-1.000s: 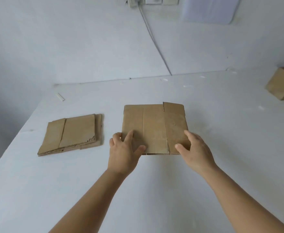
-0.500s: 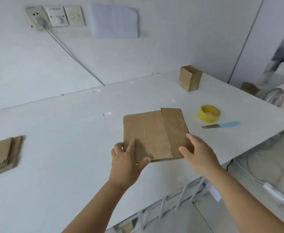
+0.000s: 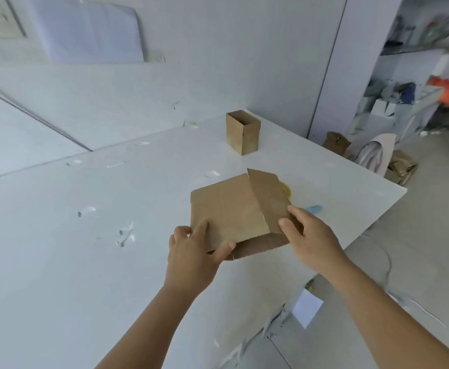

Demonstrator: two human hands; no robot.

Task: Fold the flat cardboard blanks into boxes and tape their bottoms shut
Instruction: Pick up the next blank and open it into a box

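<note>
I hold a brown cardboard blank (image 3: 231, 211) above the white table (image 3: 71, 262), near its right end. It is partly spread open, with a gap showing along its near edge. My left hand (image 3: 194, 249) grips the near left corner, thumb under the edge and fingers on top. My right hand (image 3: 308, 235) grips the near right side, with thumb and fingers curled on the panel. A folded box (image 3: 242, 132) stands upright and open at the table's far right. The yellow tape roll (image 3: 286, 189) and a blue-handled knife (image 3: 315, 208) peek out behind the blank.
The table's right edge (image 3: 372, 225) drops to the floor, where brown cardboard pieces (image 3: 400, 166) and clutter lie. A wall runs close behind the table. Bits of white tape residue (image 3: 126, 235) dot the tabletop left of the blank.
The view has swung right; the stack of flat blanks on the left is out of sight. Both hands carried the blank to the right, and it has begun spreading open at its near edge.
</note>
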